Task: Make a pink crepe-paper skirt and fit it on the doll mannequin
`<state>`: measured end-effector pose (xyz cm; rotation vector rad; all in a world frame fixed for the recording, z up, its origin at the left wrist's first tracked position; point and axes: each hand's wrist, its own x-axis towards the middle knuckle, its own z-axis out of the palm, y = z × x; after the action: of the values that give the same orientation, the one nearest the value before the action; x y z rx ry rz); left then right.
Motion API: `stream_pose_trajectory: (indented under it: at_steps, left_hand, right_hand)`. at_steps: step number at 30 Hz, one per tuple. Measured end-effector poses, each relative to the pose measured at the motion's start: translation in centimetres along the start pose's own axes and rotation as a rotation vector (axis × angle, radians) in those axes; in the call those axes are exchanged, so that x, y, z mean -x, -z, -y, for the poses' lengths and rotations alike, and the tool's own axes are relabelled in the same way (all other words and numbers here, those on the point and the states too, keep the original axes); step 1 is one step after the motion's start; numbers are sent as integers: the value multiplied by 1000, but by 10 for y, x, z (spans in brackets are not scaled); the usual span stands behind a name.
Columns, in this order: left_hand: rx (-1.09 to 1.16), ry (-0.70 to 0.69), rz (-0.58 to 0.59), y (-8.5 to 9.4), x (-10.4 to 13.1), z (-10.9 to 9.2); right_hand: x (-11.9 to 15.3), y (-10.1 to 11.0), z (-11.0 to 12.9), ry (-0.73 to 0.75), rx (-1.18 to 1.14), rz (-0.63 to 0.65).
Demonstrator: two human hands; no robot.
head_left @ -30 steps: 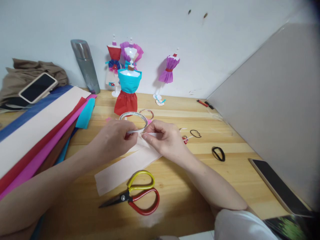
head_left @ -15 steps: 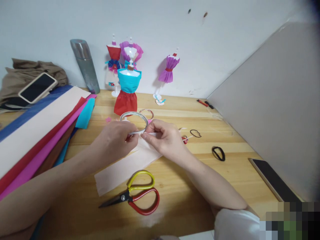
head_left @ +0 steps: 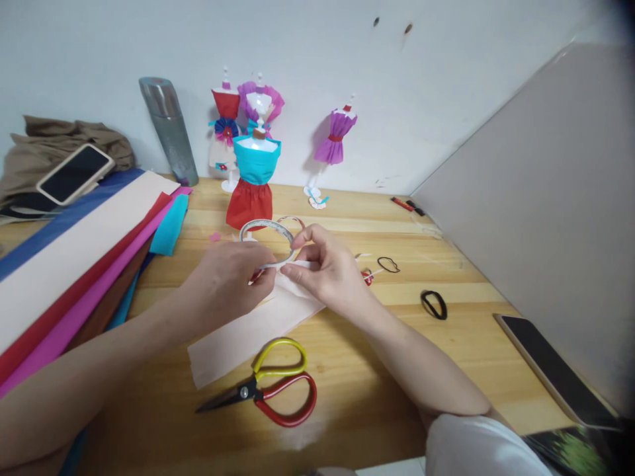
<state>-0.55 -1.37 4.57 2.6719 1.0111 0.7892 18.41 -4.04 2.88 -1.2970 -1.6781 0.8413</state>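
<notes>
Roll (head_left: 270, 225) sits between the two hands, near rim pinched between thumb and curled fingers of left hand (head_left: 233, 271). Grip looks like it's there to steady the ring, leaving its right edge free for right hand (head_left: 327, 268). Right hand: index tip at or just beside the roll's right edge, thumb below it, visible gap between those two. Can't tell if the other fingers pinch a tape end; too small and partly hidden. Paper strip (head_left: 248, 344) lies flat, running from under the right hand out to the near side of the left; right thumb is over its far end, contact unclear. Scissors (head_left: 251, 391) lie just nearside of the strip, below both hands, handles toward the right hand's side, untouched; probably parked there to be in reach without blocking the fingers. Beyond the left hand, dress form (head_left: 256, 162) in turquoise and red stands upright, behind the roll, likely back there to leave the working spot free. Coloured sheets (head_left: 89, 244) fan out left of the left hand, overlapping, each colour showing, which would make picking easy. Right of the right hand: black band (head_left: 434, 305), then phone (head_left: 550, 370) well apart, presumably kept off to the side.
</notes>
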Motion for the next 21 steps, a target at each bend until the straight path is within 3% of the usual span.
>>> stream_pose_trajectory:
  at_steps: [4,8,14,16,19,21]
  left_hand:
    - [14,-64,-29,-3,0,4]
    - [42,-46,-109,0,-2,2]
    - [186,110,-468,1,1,-11]
    - [399,252,-366,-4,2,-14]
    - [824,476,34,-15,-1,-14]
    - [1040,562,180,-21,-2,-12]
  right_hand:
    - [-2,0,-1,11,-96,115]
    - [-6,1,-5,-49,-194,75]
    - [-9,15,3,-141,-349,-72]
    - [-9,20,8,-135,-401,-117]
    - [-7,22,13,-127,-450,-141]
    - [-6,21,14,-138,-459,-115]
